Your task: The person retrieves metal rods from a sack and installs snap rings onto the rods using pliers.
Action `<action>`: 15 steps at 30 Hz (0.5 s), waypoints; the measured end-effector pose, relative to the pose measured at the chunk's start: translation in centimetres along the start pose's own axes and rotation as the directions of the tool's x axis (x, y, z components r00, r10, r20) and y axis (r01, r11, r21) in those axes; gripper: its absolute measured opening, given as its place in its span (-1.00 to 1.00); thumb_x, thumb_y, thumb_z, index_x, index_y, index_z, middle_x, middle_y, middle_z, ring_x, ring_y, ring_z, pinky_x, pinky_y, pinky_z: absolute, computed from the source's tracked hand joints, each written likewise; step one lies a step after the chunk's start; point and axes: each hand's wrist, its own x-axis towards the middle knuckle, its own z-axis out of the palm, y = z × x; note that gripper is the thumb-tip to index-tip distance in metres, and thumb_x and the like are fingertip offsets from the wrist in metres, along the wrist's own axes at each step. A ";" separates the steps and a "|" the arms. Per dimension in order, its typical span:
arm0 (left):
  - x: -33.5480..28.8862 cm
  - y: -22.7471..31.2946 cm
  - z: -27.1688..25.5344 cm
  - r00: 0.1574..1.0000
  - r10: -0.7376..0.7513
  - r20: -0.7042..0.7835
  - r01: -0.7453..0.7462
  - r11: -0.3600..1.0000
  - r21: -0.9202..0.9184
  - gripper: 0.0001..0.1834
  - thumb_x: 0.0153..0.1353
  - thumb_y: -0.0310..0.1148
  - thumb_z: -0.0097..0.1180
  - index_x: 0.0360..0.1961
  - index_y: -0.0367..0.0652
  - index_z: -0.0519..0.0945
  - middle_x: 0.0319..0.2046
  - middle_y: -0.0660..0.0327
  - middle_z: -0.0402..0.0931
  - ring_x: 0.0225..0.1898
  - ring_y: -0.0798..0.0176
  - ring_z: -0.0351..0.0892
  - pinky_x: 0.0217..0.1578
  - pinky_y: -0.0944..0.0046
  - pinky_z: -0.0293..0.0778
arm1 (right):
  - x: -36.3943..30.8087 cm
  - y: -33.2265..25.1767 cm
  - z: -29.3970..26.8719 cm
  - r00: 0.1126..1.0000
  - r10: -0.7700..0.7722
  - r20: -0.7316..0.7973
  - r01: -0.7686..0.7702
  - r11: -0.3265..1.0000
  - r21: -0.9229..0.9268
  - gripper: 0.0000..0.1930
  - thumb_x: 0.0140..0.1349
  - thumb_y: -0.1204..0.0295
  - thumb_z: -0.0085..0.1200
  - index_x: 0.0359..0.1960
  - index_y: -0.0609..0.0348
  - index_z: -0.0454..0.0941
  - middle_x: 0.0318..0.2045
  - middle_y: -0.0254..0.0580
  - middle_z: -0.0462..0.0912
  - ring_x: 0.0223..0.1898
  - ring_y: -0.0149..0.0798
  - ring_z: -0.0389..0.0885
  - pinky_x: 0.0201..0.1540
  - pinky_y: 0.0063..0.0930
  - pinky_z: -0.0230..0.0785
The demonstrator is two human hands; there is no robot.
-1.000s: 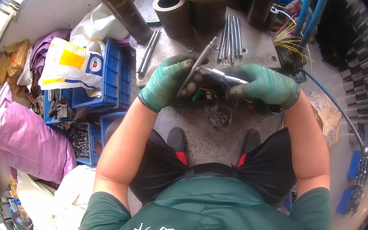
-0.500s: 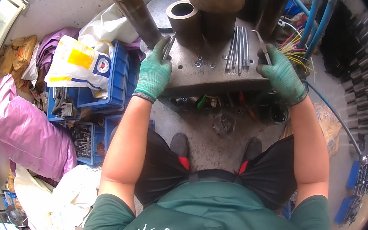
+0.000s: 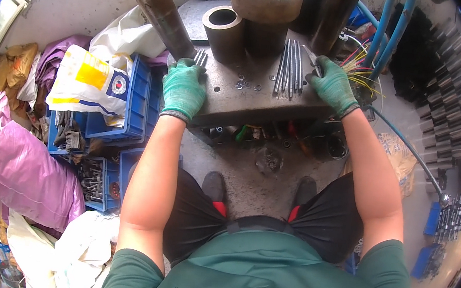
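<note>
Both my hands wear green gloves. My left hand (image 3: 183, 88) rests on the near left corner of a thick grey steel plate (image 3: 248, 97), beside a few short metal pins (image 3: 201, 57). My right hand (image 3: 332, 86) lies at the plate's right edge, fingers curled on a slim metal tool (image 3: 313, 59). Between them a bundle of long steel rods (image 3: 290, 68) lies on the plate, with small washers (image 3: 247, 83) scattered near it. Behind stand a hollow steel sleeve (image 3: 224, 28) and a large steel cylinder (image 3: 265, 1).
A slanted steel column (image 3: 152, 5) rises at upper left. Blue crates (image 3: 126, 102) with metal parts and a white bag (image 3: 86, 80) sit left, a purple sack (image 3: 20, 167) beyond. Coloured wires (image 3: 360, 71) and blue hoses (image 3: 389, 25) hang right. Rows of metal parts (image 3: 455, 97) line the far right.
My hands have left the small part held before me and spread out to the plate's two ends. The view has tilted up toward the plate.
</note>
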 end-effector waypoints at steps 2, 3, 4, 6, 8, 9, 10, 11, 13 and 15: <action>0.2 0.0 0.4 1.000 -0.024 0.007 0.024 0.999 -0.036 -0.79 0.25 -0.32 0.29 -0.13 -0.07 0.81 0.09 0.09 0.60 0.17 -0.10 0.53 0.20 -0.07 0.47 | 0.0 0.0 0.4 1.000 -0.021 -0.001 0.021 1.000 -0.019 -0.44 0.17 0.25 0.32 0.17 0.32 0.58 0.05 0.28 0.69 0.12 0.22 0.66 0.24 -0.09 0.48; 0.2 0.1 0.5 0.999 -0.034 0.006 0.034 0.999 -0.033 -0.78 0.24 -0.31 0.29 -0.12 -0.07 0.81 0.10 0.08 0.60 0.17 -0.10 0.53 0.21 -0.07 0.47 | -0.1 -0.1 0.7 0.999 -0.038 0.008 0.038 0.995 -0.090 -0.46 0.19 0.24 0.30 0.15 0.30 0.60 0.04 0.26 0.70 0.11 0.23 0.66 0.23 -0.07 0.48; 0.3 0.2 0.5 0.999 -0.045 0.004 0.045 0.999 -0.028 -0.76 0.23 -0.31 0.29 -0.11 -0.08 0.80 0.10 0.08 0.60 0.17 -0.10 0.53 0.22 -0.07 0.47 | -0.1 -0.4 0.8 0.998 -0.055 0.019 0.058 0.986 -0.159 -0.48 0.20 0.22 0.27 0.14 0.28 0.61 0.02 0.25 0.70 0.10 0.24 0.65 0.22 -0.06 0.48; 0.1 0.3 0.3 0.999 -0.037 -0.013 0.036 0.998 -0.045 -0.74 0.22 -0.30 0.29 -0.09 -0.09 0.79 0.09 0.07 0.60 0.16 -0.11 0.53 0.22 -0.06 0.48 | 0.0 -0.7 0.7 0.998 -0.054 0.030 0.060 0.965 -0.253 -0.51 0.22 0.21 0.23 0.12 0.24 0.64 0.01 0.23 0.70 0.11 0.24 0.64 0.22 -0.04 0.47; 0.2 0.7 0.2 0.999 -0.022 -0.030 0.019 0.998 -0.067 -0.73 0.21 -0.30 0.29 -0.07 -0.10 0.78 0.09 0.06 0.60 0.15 -0.12 0.54 0.21 -0.05 0.49 | 0.2 -0.2 0.0 0.998 0.042 0.038 -0.031 0.969 -0.244 -0.50 0.21 0.24 0.22 0.16 0.24 0.62 0.04 0.24 0.69 0.14 0.22 0.63 0.24 -0.05 0.46; 0.3 1.0 0.2 0.999 -0.017 -0.051 0.011 0.993 -0.120 -0.72 0.21 -0.30 0.29 -0.06 -0.10 0.77 0.08 0.04 0.60 0.14 -0.13 0.55 0.21 -0.04 0.49 | 0.9 1.7 0.5 1.000 0.025 -0.005 -0.025 0.970 -0.242 -0.47 0.22 0.25 0.21 0.20 0.24 0.60 0.08 0.25 0.67 0.16 0.22 0.62 0.25 -0.06 0.46; 0.3 1.2 0.0 0.997 -0.019 -0.070 0.007 0.986 -0.168 -0.71 0.21 -0.30 0.28 -0.04 -0.11 0.76 0.06 0.03 0.60 0.13 -0.14 0.56 0.20 -0.04 0.50 | 0.9 1.3 0.4 1.000 0.020 -0.003 -0.020 0.970 -0.243 -0.47 0.22 0.25 0.21 0.20 0.24 0.60 0.08 0.25 0.67 0.16 0.22 0.62 0.25 -0.06 0.46; 0.2 1.4 0.0 0.997 -0.024 -0.072 0.011 0.986 -0.169 -0.71 0.21 -0.30 0.28 -0.04 -0.11 0.76 0.06 0.03 0.60 0.13 -0.14 0.56 0.20 -0.04 0.50 | 0.9 0.9 0.4 1.000 0.030 -0.003 -0.030 0.977 -0.210 -0.46 0.22 0.25 0.21 0.21 0.24 0.59 0.10 0.26 0.66 0.17 0.23 0.61 0.26 -0.07 0.45; 0.1 2.1 -0.2 0.992 -0.033 -0.123 0.002 0.970 -0.242 -0.71 0.25 -0.37 0.31 0.00 -0.16 0.75 0.04 -0.01 0.62 0.09 -0.04 0.60 0.17 0.05 0.54 | 0.7 0.2 0.7 1.000 0.022 0.004 -0.021 0.989 -0.149 -0.46 0.21 0.25 0.21 0.22 0.25 0.58 0.11 0.26 0.66 0.18 0.23 0.61 0.28 -0.09 0.45; -0.1 2.9 -0.5 0.995 -0.077 -0.070 0.047 0.932 -0.359 -0.70 0.27 -0.38 0.32 0.02 -0.18 0.74 0.04 -0.02 0.62 0.00 0.01 0.66 0.10 0.09 0.59 | 0.6 -0.7 1.2 0.999 0.005 0.054 0.008 0.969 -0.248 -0.45 0.22 0.25 0.20 0.24 0.21 0.58 0.13 0.24 0.66 0.18 0.21 0.61 0.28 -0.09 0.45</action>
